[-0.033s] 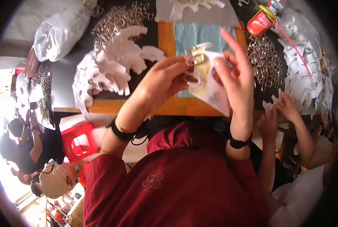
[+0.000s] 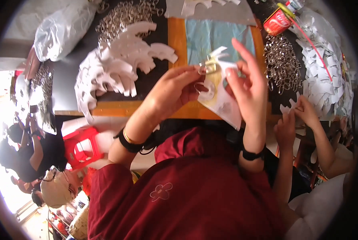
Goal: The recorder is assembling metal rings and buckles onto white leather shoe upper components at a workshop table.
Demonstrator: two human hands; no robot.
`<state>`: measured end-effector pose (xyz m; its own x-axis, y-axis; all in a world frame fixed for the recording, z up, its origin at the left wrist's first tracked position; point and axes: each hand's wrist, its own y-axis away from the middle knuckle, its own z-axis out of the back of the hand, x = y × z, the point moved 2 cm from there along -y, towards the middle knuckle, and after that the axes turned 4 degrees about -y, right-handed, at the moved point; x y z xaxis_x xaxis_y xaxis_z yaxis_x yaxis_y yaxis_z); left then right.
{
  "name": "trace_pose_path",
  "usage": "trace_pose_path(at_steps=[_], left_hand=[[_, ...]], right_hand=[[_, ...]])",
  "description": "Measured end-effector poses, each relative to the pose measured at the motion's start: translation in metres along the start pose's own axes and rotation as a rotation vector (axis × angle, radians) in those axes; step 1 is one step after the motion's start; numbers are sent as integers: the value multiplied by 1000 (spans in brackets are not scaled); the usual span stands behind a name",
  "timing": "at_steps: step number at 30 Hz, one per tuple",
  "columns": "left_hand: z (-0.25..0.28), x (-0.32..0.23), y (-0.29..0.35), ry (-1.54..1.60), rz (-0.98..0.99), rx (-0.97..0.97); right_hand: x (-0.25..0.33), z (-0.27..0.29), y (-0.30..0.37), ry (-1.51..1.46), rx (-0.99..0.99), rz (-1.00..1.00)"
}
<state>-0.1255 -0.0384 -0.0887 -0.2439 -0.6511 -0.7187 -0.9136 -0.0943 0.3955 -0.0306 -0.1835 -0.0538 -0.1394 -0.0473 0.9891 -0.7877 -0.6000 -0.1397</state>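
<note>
My left hand (image 2: 173, 89) pinches a small shiny metal ring buckle (image 2: 210, 69) at the edge of a white cut piece (image 2: 226, 105). The piece has a notched upper edge and a yellowish smear, and a second ring shows just below the buckle. On the piece's other side, my right hand (image 2: 249, 88) grips it between thumb and curled fingers, index finger raised. Both hands are above the table's near wooden edge, in front of a light blue cloth (image 2: 217, 34). How the rings sit on the piece is partly hidden by my left fingers.
White cut pieces (image 2: 115, 66) lie heaped at left, below metal rings (image 2: 125, 20). More rings (image 2: 282, 64) lie at right, near a red can (image 2: 277, 23) and layered white pieces (image 2: 321, 56). Close at right, a co-worker's hands (image 2: 293, 120) hold a white piece. A red stool (image 2: 83, 148) stands left.
My hands and the white piece have come slightly nearer to me relative to the table. The view has shifted a little. Both grips look the same.
</note>
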Motion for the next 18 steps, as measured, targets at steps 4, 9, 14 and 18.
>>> trace_pose_path(at_steps=[4,9,14,18], left_hand=[[2,68,38,125,138,-70],[12,121,59,-183,45,-121],[4,129,64,-236,17,-112],[1,133,63,-328,-39,-87]], right_hand=[[-45,1,73,172,5,-115],[-69,-6,130,-76,-24,-253],[-74,-3,143,-246,-29,-186],[-78,-1,146,-270,-123,-214]])
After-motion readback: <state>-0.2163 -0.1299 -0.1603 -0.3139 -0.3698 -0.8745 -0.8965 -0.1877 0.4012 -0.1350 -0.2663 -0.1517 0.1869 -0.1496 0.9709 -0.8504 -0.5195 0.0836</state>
